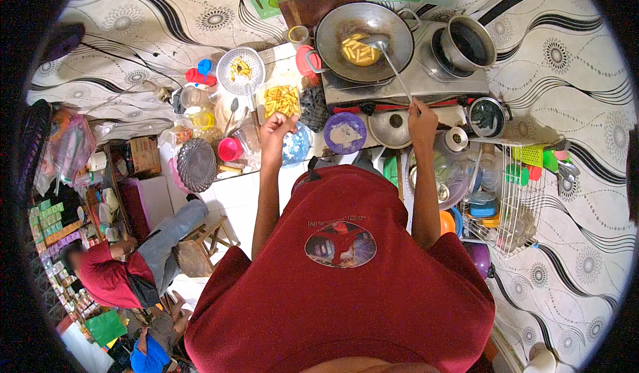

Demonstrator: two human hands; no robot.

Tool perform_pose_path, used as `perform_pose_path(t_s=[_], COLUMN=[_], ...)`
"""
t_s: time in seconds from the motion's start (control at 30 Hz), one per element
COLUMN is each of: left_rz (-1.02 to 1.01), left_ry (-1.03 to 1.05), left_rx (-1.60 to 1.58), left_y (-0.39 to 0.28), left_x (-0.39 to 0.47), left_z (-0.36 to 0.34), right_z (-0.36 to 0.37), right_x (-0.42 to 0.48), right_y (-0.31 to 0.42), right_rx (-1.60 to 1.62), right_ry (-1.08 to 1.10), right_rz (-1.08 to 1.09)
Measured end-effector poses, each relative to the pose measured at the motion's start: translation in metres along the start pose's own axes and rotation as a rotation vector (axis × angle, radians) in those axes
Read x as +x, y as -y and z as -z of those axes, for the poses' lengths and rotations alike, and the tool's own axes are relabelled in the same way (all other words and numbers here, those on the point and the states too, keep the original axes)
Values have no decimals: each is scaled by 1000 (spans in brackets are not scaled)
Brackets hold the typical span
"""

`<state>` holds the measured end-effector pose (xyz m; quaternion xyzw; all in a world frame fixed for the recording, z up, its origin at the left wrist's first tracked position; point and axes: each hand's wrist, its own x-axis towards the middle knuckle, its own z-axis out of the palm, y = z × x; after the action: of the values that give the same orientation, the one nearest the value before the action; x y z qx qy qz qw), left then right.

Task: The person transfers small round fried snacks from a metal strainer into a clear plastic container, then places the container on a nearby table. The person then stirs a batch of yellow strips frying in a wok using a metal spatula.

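Note:
My right hand [422, 120] grips the long handle of a metal cooking spatula [398, 73]. Its head rests in a large wok [329, 33] on the stove, against pale yellow strips like potato fries [355, 48] in oil. My left hand [278, 129] is raised in front of a square container of yellow fries [282, 98], fingers curled in towards the thumb. Whether anything is pinched there is not clear. Just left of it runs the handle of a perforated metal strainer [254, 63] with several browned pieces [240, 68] inside.
A saucepan [468, 43] stands on the right burner of the stove [359, 93]. Before me are a purple bowl of white powder [344, 134], a pot lid [392, 128] and a pink cup [230, 149]. A wire dish rack [521, 198] stands right. Other people [115, 278] are at lower left.

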<state>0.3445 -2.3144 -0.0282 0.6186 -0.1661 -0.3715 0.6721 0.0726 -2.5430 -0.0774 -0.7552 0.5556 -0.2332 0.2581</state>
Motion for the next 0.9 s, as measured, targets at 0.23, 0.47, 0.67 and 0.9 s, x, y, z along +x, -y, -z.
perform_pose_path(t_s=[0.23, 0.47, 0.67, 0.9], left_rz=[-14, 0, -4, -10], left_ry=[23, 17, 24, 15], left_rx=[-9, -14, -7, -27], left_y=[2, 2, 1, 0], left_x=[1, 1, 0, -2], left_z=[0, 3, 4, 4], right_z=[-3, 0, -7, 1], right_x=[0, 1, 2, -2], right_y=[-11, -6, -13, 0], right_rx=[-19, 40, 52, 110], right_ry=[-64, 6, -92, 4], right_rz=[56, 17, 118, 33])
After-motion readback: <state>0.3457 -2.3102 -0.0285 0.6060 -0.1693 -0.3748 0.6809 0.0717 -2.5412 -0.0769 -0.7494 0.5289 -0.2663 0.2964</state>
